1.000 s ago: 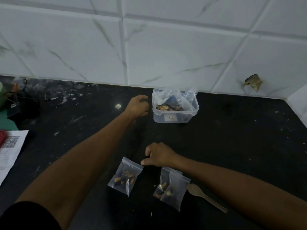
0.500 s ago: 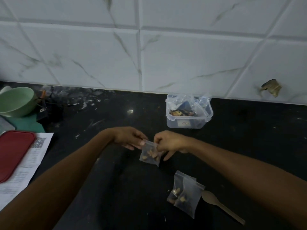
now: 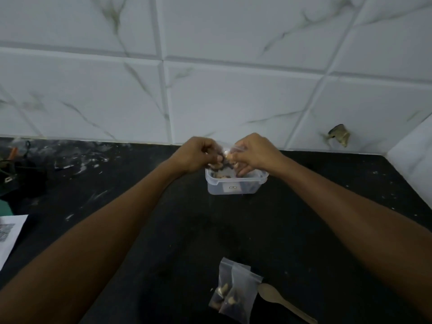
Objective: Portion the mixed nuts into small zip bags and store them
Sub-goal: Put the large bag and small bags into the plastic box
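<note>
Head view: a small bag (image 3: 228, 152), lifted off the counter, is now pinched by both hands (image 3: 252, 152) over the tub (image 3: 235, 184) for storing.

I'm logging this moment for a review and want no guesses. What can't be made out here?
Head view only:
- Small zip bag: mostly hidden by the left hand and right hand and blurred; whether it is sealed cannot be told.
- Clear container: its contents are covered by the hands.
- Wooden spoon: handle cut off by the bottom edge.
- Printed paper: cut off by the left edge, print too small to read.
</note>
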Motion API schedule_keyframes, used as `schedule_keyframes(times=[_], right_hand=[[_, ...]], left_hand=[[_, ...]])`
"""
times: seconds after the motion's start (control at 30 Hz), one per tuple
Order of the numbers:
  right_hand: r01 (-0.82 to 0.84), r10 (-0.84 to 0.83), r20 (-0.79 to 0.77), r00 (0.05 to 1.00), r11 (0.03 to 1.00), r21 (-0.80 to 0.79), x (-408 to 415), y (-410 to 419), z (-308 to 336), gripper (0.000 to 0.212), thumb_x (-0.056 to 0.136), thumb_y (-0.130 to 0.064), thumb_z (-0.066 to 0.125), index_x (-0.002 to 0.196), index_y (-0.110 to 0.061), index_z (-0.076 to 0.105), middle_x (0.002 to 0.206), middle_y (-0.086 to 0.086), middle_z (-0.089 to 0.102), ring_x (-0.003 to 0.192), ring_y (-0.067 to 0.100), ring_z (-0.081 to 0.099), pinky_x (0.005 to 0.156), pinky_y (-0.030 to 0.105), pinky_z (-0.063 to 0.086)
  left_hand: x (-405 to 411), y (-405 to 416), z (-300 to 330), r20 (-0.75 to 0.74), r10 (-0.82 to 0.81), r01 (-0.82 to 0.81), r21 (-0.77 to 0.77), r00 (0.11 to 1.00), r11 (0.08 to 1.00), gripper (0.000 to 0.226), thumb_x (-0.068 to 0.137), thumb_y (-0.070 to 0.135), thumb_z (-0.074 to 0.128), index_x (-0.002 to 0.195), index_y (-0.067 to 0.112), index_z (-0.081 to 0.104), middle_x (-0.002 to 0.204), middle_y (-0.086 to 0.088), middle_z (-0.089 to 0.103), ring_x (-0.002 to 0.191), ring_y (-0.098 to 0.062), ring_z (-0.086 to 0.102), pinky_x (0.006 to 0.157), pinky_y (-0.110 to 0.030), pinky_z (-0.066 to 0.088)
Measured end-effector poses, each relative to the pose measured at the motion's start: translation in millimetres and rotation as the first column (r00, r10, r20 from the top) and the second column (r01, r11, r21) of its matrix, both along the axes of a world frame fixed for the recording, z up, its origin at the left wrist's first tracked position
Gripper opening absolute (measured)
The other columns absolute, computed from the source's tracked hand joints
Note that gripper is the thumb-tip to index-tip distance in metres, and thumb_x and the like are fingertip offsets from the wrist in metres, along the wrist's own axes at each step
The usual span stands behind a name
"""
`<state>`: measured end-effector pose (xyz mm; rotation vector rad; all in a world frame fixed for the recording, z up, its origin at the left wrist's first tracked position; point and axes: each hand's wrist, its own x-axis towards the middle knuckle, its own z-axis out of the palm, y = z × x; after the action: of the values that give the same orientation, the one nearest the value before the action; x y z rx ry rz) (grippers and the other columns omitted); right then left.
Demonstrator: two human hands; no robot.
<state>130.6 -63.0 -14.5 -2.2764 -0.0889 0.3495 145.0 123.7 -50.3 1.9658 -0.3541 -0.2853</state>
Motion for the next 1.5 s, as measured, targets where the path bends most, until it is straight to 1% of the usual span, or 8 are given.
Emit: schedule_keyframes(times=[0.23,0.33,0.57,0.73,0.9,1.07,1.33,1.5], right_hand=[[0.334,-0.323,0.103,0.941,0.933,-0.134,28,-25,-7,0.007,0.083,-0.006,0.068,0.079,-0.002,0.068,0.074,0.015,0.071,0.060,0.021,0.071,0.058,0.033,0.061],[0.392,-0.368,0.141,0.919,0.890,-0.231,36,-27,-36,0.012,0.086,-0.008,0.065,0.075,-0.004,0.067,0.071,0.012,0.069,0.056,0.020,0.069,0.055,0.033,0.061],[0.426,-0.348,0.252,0.903,0.800,-0.423,38,-26,-69,0.014,0.090,-0.015,0.055,0.097,-0.009,0.066,0.092,0.010,0.067,0.074,0.025,0.061,0.059,0.029,0.047],[0.485,-0.344,0.353,0.870,0.725,-0.489,36,-18,-82,0.021,0.099,-0.019,0.046,0.108,-0.009,0.061,0.093,0.007,0.064,0.075,0.022,0.057,0.058,0.030,0.039],[0.408,-0.315,0.259,0.913,0.680,-0.610,34,-17,-94,0.022,0.095,-0.028,0.055,0.103,-0.010,0.064,0.093,0.006,0.066,0.078,0.021,0.062,0.059,0.030,0.044],[0.302,-0.294,0.121,0.948,0.718,-0.627,42,-19,-89,0.039,0.084,-0.048,0.065,0.099,-0.014,0.054,0.090,0.005,0.055,0.085,0.022,0.060,0.062,0.030,0.043],[0.279,-0.223,0.178,0.958,0.602,-0.748,46,-3,-95,0.028,0.098,-0.025,0.043,0.113,-0.008,0.061,0.114,0.011,0.061,0.102,0.026,0.061,0.073,0.033,0.044],[0.226,-0.210,0.110,0.972,0.683,-0.695,47,0,-98,0.034,0.095,-0.028,0.049,0.123,-0.010,0.056,0.125,0.011,0.057,0.110,0.028,0.057,0.076,0.035,0.042]], left_hand=[[37,-61,-16,0.084,0.161,-0.169,0.102,0.983,0.980,0.024,0.092,0.007,0.062,0.114,0.010,0.068,0.099,-0.005,0.069,0.088,-0.017,0.068,0.086,-0.036,0.058],[43,-69,-34,0.062,0.165,-0.174,0.192,0.984,0.966,0.027,0.096,0.006,0.051,0.117,0.010,0.067,0.113,-0.010,0.069,0.095,-0.019,0.066,0.086,-0.033,0.056],[36,-42,-58,0.292,0.477,-0.550,0.263,0.829,0.793,0.021,0.092,0.008,0.056,0.106,0.007,0.071,0.105,-0.008,0.068,0.089,-0.023,0.065,0.075,-0.034,0.056],[35,-22,-67,0.125,0.572,-0.580,0.308,0.810,0.754,0.020,0.083,0.009,0.061,0.064,0.004,0.057,0.063,-0.005,0.052,0.060,-0.016,0.049,0.048,-0.025,0.038],[36,-17,-72,-0.069,0.529,-0.492,0.283,0.846,0.824,0.012,0.085,0.005,0.064,0.087,0.003,0.076,0.084,-0.009,0.071,0.079,-0.021,0.068,0.068,-0.030,0.056],[36,-15,-80,-0.195,0.534,-0.505,0.181,0.823,0.844,0.016,0.087,0.002,0.062,0.081,0.005,0.076,0.082,-0.011,0.072,0.082,-0.025,0.071,0.077,-0.041,0.061],[33,-15,-78,-0.276,0.529,-0.529,0.080,0.803,0.845,0.015,0.088,0.018,0.071,0.080,0.006,0.075,0.080,-0.011,0.074,0.076,-0.021,0.073,0.078,-0.040,0.061],[20,-13,-81,-0.269,0.529,-0.540,0.038,0.805,0.841,0.021,0.090,0.025,0.068,0.079,0.009,0.073,0.082,-0.009,0.073,0.076,-0.018,0.072,0.077,-0.037,0.061]])
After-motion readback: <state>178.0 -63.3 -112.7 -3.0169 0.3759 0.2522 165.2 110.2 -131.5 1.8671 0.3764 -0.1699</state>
